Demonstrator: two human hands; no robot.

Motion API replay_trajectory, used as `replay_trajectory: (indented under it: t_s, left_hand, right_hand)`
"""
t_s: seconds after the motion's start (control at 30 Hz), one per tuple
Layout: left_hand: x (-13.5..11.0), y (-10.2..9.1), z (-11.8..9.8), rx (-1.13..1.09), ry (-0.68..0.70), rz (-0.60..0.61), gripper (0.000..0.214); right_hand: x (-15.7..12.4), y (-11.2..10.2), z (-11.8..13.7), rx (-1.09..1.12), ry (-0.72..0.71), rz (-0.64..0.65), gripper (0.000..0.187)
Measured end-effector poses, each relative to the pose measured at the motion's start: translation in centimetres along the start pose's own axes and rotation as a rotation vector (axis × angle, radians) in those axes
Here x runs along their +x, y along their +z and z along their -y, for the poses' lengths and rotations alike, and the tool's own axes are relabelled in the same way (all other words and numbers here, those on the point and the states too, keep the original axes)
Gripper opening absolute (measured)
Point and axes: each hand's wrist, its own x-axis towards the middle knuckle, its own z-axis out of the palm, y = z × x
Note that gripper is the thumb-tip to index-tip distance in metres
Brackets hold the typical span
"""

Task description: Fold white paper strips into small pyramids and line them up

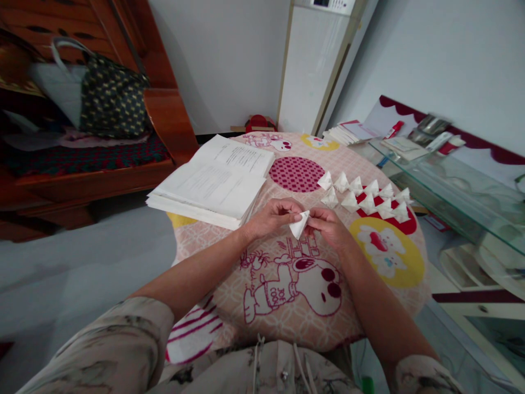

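Observation:
Between my two hands, above the middle of the round table, is a small folded white paper piece (299, 225) shaped like a triangle, point down. My left hand (278, 214) pinches it from the left with thumb and fingers. From the other side my right hand (327, 223) grips its right edge; some of those fingertips are hidden behind the paper. Two rows of similar folded paper pieces (372, 188) stand to the right of my hands. An open stack of printed pages (213, 180), like a thick book, lies to the left.
A patterned cloth (287, 328) covers the table. Close on the right stands a glass shelf (463, 191) with items on it. Behind, on the left, a wooden bench (172, 120) carries a dark patterned bag (112, 96). A tall white appliance (314, 65) stands at the back wall.

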Motion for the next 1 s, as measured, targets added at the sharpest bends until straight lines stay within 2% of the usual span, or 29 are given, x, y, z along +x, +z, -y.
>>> replay_trajectory:
  t_s: [0.17,0.4,0.5,0.63,0.8,1.0]
  left_hand:
    - [0.1,0.3,-0.2,-0.099,0.008,0.071,0.035]
    - [0.0,0.3,-0.3,-0.014,0.046,0.148,0.032]
    - [0.0,-0.3,0.0,0.117,0.052,0.119,0.026]
    - [0.1,-1.2,0.9,0.429,-0.005,0.066,0.015]
    - [0.4,-1.2,2.2,0.804,-0.098,0.138,0.008]
    - [0.9,-1.1,2.9,0.964,0.034,0.197,0.008]
  right_hand:
    - [0.3,0.5,-0.3,0.038,-0.015,0.086,0.024]
    - [0.5,1.1,-0.6,0.018,0.016,0.064,0.023]
    - [0.4,0.9,-0.1,-0.046,0.072,0.065,0.021]
    - [-0.1,-0.2,0.5,-0.135,0.163,0.056,0.023]
    - [-0.4,-1.3,0.5,-0.257,0.141,-0.006,0.025]
    - [0.0,-0.3,-0.2,-0.459,0.155,0.043,0.016]
